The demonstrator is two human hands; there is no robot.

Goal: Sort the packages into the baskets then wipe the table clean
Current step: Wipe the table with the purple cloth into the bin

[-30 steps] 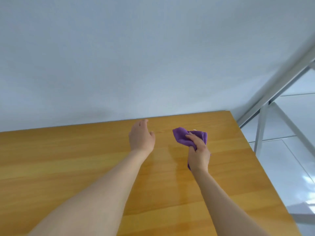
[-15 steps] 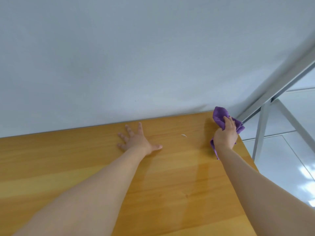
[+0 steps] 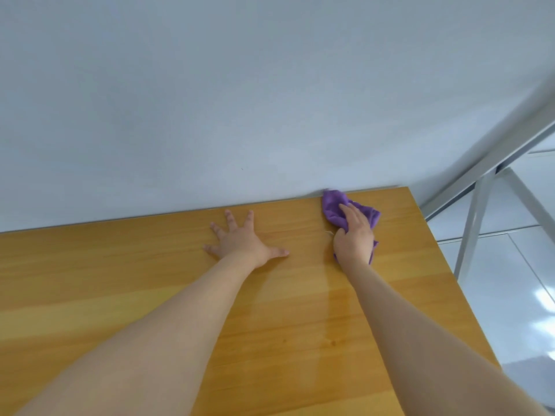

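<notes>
A crumpled purple cloth (image 3: 335,207) lies on the wooden table (image 3: 150,295) near its far right corner, touching the wall. My right hand (image 3: 354,238) grips the cloth and holds it down on the tabletop. My left hand (image 3: 240,240) rests flat on the table to the left of it, fingers spread. A small pale scrap (image 3: 329,233) lies just left of my right hand. No packages or baskets are in view.
A plain white wall (image 3: 240,100) runs along the table's far edge. The table's right edge drops to a glossy tiled floor (image 3: 510,295). A white metal frame (image 3: 473,229) stands on the floor at the right, close to the corner.
My right hand has slid the cloth from the far right corner leftward along the back edge. My left hand stays flat with fingers spread.
</notes>
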